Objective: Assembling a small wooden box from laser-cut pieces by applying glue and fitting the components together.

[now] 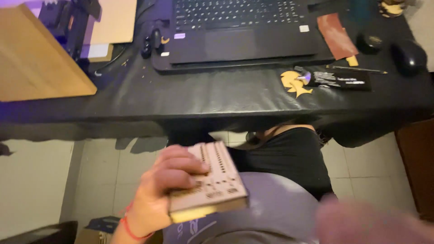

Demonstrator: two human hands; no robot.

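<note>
1. The left hand (165,192) grips a flat, pale wooden board with rows of cut slots and holes (216,180), fingers curled over its top face and thumb under it.
2. The board sits tilted over the person's lap, below the front edge of the black-covered worktop (190,97) and well apart from it, with open room on all its sides.
3. The right hand (361,221) is a blur at the lower right, near the board but not touching it; I cannot tell whether it is clenched or released.
4. Beneath the worktop edge lies pale tiled floor (108,180), bare to the left of the lap.
5. On the worktop, a black laptop (239,31) stands just behind the front edge, a large light wooden panel (36,58) overhangs at the left, and a black mouse (408,56) sits at the right.
6. Yellow cut-out shapes (294,83) and a thin pencil (357,69) lie near the front edge.
</note>
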